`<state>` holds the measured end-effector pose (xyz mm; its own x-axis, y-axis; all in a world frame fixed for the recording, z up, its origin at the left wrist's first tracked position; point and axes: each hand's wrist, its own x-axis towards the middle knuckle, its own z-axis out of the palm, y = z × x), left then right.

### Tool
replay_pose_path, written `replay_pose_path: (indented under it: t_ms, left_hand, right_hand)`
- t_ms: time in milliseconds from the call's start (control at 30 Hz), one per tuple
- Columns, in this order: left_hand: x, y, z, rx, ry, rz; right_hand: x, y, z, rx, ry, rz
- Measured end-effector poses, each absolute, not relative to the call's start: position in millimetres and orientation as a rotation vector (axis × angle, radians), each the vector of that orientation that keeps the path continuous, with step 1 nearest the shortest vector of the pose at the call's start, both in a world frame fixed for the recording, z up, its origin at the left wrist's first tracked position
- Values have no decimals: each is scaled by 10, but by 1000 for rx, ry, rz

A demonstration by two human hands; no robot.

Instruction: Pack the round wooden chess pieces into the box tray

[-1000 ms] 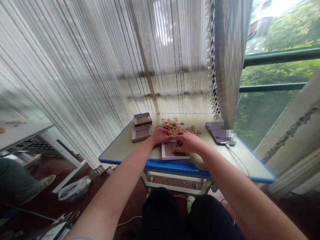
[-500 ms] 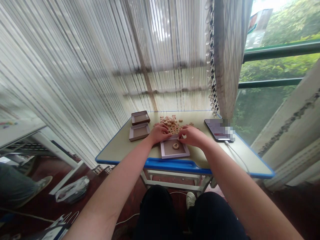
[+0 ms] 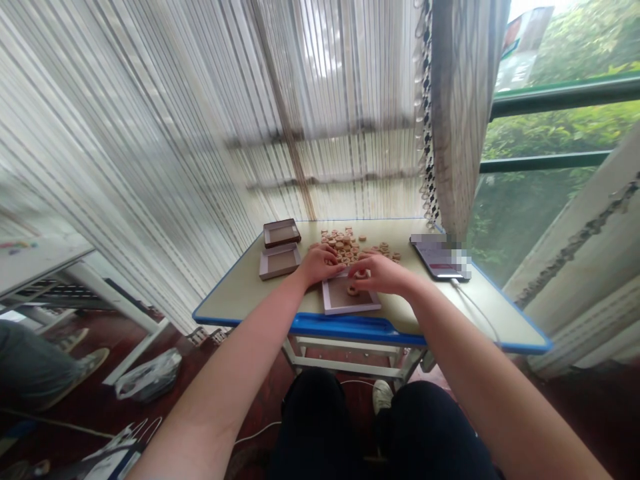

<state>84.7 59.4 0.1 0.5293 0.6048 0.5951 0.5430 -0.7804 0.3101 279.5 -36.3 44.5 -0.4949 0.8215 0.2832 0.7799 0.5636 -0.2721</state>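
My right hand (image 3: pixel 383 273) is over the shallow box (image 3: pixel 345 309), its fingers closed round a round wooden chess piece (image 3: pixel 361 274) at the far side of the box. Another piece (image 3: pixel 352 291) lies flat inside, partly below those fingers. My left hand (image 3: pixel 319 264) rests at the near left edge of a pile of such pieces (image 3: pixel 342 243), by the box's far left corner. Its thumb and fingers are apart, and I see nothing held between them. A few loose pieces (image 3: pixel 384 247) lie beyond my right hand.
Two more shallow boxes, one dark-rimmed (image 3: pixel 281 231) and one pale (image 3: pixel 278 262), stand at the table's left. To the right lies a phone (image 3: pixel 437 257) with a white cable (image 3: pixel 475 303). The table (image 3: pixel 240 293) has a raised blue edge. A string curtain (image 3: pixel 200 120) hangs behind.
My right hand has moved slightly left and inward, bringing a second piece over the box beside the first. My left hand stays by the pile.
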Motion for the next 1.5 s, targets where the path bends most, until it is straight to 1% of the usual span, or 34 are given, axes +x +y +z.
replay_pose_path:
  t_ms: [100, 233, 533, 667, 833, 1300, 1500]
  left_hand:
    - [849, 586, 10, 2669, 1015, 1094]
    - [847, 585, 11, 2664, 1003, 1091]
    - [845, 615, -9, 2670, 1012, 1076]
    - [851, 595, 1, 2659, 1016, 1080]
    - [851, 585, 4, 2651, 1012, 1088]
    - [860, 577, 18, 2642, 1010, 1083]
    - [860, 586, 14, 2637, 999, 1086]
  right_hand:
    - [2776, -367, 433, -1251, -2494, 325]
    - [2788, -353, 413, -1276, -2498, 404]
    - [2848, -401, 457, -1409, -2480, 158]
    - [2859, -386, 431, -1381, -2495, 149]
    - [2903, -325, 372, -1342, -2476, 35]
    - [2928, -332, 397, -1330, -2472, 34]
    - [2949, -255, 378, -1483, -2363, -48]
